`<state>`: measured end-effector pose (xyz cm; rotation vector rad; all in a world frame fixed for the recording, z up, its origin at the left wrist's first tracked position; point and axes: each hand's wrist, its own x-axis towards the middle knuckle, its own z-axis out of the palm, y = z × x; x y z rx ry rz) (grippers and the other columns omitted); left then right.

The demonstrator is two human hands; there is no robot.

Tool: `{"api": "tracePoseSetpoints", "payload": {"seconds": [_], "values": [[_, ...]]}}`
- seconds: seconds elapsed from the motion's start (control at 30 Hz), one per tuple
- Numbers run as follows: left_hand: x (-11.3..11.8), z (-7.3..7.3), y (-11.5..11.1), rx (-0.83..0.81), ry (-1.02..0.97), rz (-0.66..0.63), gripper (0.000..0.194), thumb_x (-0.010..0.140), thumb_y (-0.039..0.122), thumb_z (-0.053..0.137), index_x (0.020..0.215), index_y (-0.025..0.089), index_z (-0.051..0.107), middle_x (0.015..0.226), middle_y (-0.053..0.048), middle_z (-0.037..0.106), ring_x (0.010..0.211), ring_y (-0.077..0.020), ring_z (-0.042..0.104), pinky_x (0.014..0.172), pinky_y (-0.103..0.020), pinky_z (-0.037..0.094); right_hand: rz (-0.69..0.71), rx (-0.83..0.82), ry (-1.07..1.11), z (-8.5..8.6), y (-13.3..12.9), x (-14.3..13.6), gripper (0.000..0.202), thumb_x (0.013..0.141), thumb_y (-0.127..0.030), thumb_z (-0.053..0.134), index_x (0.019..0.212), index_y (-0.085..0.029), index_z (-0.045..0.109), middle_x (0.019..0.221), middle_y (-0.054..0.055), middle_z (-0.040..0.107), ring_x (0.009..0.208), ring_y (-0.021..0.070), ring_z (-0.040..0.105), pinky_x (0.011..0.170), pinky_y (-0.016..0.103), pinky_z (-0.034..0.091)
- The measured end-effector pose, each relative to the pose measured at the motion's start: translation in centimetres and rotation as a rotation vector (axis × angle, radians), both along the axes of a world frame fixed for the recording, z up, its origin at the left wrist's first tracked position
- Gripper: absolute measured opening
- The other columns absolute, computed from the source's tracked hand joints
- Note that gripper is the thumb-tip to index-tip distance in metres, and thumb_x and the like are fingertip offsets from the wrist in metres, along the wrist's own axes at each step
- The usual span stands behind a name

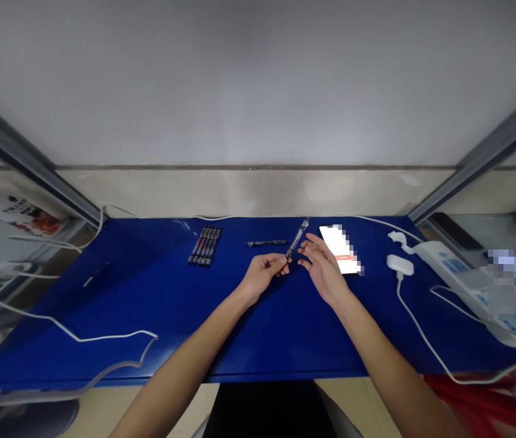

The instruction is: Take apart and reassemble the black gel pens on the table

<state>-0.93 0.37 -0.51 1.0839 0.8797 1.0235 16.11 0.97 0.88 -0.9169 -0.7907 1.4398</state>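
My left hand (264, 274) pinches the lower, dark end of a clear-barrelled pen (297, 238), which slants up to the right over the blue table. Close to the pen's right side, my right hand (321, 266) has its fingers apart and curved, holding nothing. Behind my left hand, another dark pen (267, 243) lies sideways on the table. Further left, several pens (204, 246) lie side by side in a row; one has red on it.
A lit phone (337, 246) lies right of my right hand. A white earbud case (400, 265) with a cable and a white power strip (449, 267) are further right. White cables cross the blue table (171, 328) at left, near a dark pen-like item (96, 275).
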Motion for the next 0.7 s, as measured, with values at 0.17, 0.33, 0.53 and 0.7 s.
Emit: {"api": "tracePoseSetpoints", "payload": {"seconds": [0.17, 0.33, 0.53, 0.7], "values": [[-0.1, 0.1, -0.1, -0.003, 0.052, -0.047, 0.033, 0.082, 0.044, 0.069, 0.090, 0.013, 0.074, 0.069, -0.002, 0.064, 0.063, -0.0091, 0.052, 0.064, -0.023, 0.037, 0.030, 0.073, -0.015, 0.1, 0.0, -0.1, 0.027, 0.084, -0.037, 0.071, 0.107, -0.025, 0.068, 0.074, -0.002, 0.051, 0.067, 0.0122, 0.051, 0.061, 0.028, 0.045], [-0.9, 0.2, 0.6, -0.032, 0.033, 0.119, 0.029, 0.074, 0.040, 0.076, 0.087, 0.014, 0.074, 0.067, 0.000, 0.062, 0.061, -0.0090, 0.052, 0.061, -0.023, 0.038, -0.051, 0.123, -0.077, 0.5, 0.1, 0.3, 0.022, 0.088, -0.040, 0.066, 0.100, -0.022, 0.069, 0.064, -0.003, 0.050, 0.059, 0.0113, 0.049, 0.060, 0.029, 0.044], [-2.5, 0.1, 2.0, 0.052, -0.158, 0.477, 0.031, 0.077, 0.044, 0.074, 0.085, 0.014, 0.073, 0.066, 0.000, 0.060, 0.059, -0.0071, 0.051, 0.060, -0.021, 0.039, 0.132, 0.143, -0.425, -0.1, -0.4, -0.2, 0.026, 0.087, -0.041, 0.065, 0.098, -0.018, 0.068, 0.076, 0.005, 0.070, 0.069, 0.0167, 0.064, 0.072, 0.035, 0.050], [-2.3, 0.1, 1.8, 0.054, -0.124, 0.489, 0.034, 0.074, 0.042, 0.077, 0.092, 0.014, 0.076, 0.073, -0.004, 0.068, 0.065, -0.0103, 0.058, 0.062, -0.023, 0.043, 0.390, 0.130, -0.558, -1.0, -1.1, -1.3, 0.027, 0.084, -0.042, 0.068, 0.090, -0.018, 0.058, 0.068, 0.003, 0.071, 0.058, 0.0151, 0.061, 0.062, 0.031, 0.047]]}}
